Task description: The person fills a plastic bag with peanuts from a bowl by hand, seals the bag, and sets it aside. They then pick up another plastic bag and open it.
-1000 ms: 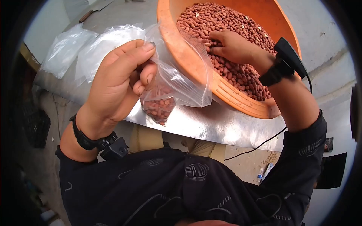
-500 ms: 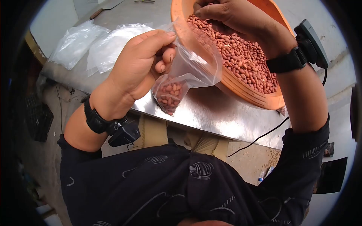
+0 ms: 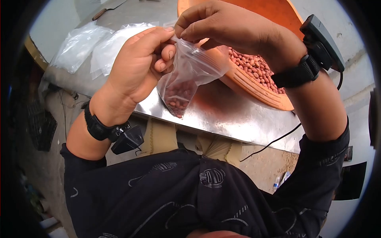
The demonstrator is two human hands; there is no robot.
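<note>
My left hand [image 3: 139, 65] pinches the top corner of a clear zip-top plastic bag [image 3: 190, 73] between thumb and bent fingers. Reddish-brown peanuts [image 3: 177, 104] fill the bag's lower corner, which hangs at the table's front edge. My right hand [image 3: 220, 25] is at the bag's top edge beside the left fingertips, its thumb and forefinger closed on the rim. Part of those fingertips is hidden. Behind my right hand, an orange plastic basin [image 3: 258, 93] holds a heap of loose peanuts [image 3: 254, 67].
Two stacks of flat clear bags [image 3: 77, 47] lie at the left of the metal table [image 3: 222, 119]. A knife [image 3: 99, 14] rests at the back left. A black cable [image 3: 274, 144] hangs near my right arm, and a wrist device [image 3: 323, 41] sits on it.
My right hand has come out of the peanuts in the basin and moved left to the top edge of the bag. My left hand still holds the bag, slightly shifted left.
</note>
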